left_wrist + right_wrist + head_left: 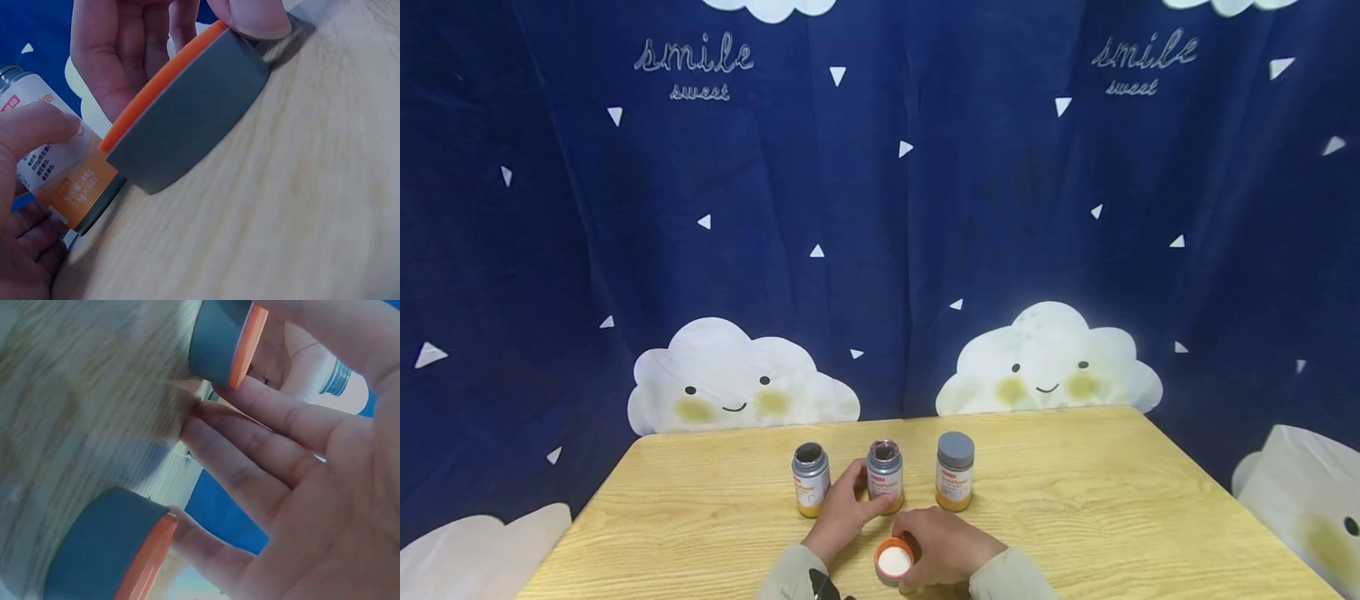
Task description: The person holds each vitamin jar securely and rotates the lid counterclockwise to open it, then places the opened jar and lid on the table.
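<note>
My left hand (841, 510) grips the middle supplement bottle (884, 485), which stands upright and uncapped, with a grey neck, white label and orange lower part. In the left wrist view its thumb lies across the label of that bottle (75, 194). In front of it, my right hand (951, 546) pinches a grey bottle cap (894, 562) by its edge, the orange rim and pale inner disc facing up. The right wrist view shows this cap (219, 344) at the fingertips, and a second grey and orange cap (106, 544) beside the little finger, hidden in the head view.
To the left stands another uncapped bottle (811, 485), its dark opening showing. A third bottle (955, 479) on the right wears its grey cap. All stand on a light wooden table (715, 508), with a dark blue cloud-print curtain (850, 167) behind its far edge.
</note>
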{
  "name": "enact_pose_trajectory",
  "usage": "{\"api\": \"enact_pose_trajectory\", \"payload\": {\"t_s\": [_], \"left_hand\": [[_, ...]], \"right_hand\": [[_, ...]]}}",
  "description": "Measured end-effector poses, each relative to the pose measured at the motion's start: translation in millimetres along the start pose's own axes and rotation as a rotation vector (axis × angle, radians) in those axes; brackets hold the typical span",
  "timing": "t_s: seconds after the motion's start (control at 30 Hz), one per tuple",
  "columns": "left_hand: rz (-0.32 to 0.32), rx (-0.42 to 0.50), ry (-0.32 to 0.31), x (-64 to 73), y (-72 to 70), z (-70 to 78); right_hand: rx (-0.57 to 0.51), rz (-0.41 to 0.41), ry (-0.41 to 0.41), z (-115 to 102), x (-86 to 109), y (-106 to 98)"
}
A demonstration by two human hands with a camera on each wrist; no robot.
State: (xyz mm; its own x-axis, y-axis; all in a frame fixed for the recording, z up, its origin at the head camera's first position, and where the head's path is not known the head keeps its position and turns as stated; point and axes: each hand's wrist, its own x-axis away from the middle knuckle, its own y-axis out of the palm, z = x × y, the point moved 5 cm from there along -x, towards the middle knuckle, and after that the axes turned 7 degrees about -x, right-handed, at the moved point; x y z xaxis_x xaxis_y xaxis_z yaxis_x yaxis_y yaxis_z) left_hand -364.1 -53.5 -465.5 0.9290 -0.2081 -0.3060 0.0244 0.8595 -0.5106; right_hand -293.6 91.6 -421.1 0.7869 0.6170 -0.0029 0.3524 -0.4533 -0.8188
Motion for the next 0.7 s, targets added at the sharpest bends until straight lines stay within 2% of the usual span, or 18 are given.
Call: {"api": "enact_pose_trajectory", "payload": {"t_s": [0.4,0.53,0.7], "left_hand": [[-0.016,0.037,-0.007,2.7,0.3,-0.6],[-0.009,0.069,-0.017,3.3,-0.6,-0.2],[0.017,0.117,-0.001,7.3,-0.9,2.3]], "right_hand": [[-0.015,-0.004,0.013,-0.3,0.6,1.8],[-0.063,-0.025,0.025,1.0,1.9,-0.2],[-0.106,-0.042,0.050,2.8,4.6,-5.9]]}}
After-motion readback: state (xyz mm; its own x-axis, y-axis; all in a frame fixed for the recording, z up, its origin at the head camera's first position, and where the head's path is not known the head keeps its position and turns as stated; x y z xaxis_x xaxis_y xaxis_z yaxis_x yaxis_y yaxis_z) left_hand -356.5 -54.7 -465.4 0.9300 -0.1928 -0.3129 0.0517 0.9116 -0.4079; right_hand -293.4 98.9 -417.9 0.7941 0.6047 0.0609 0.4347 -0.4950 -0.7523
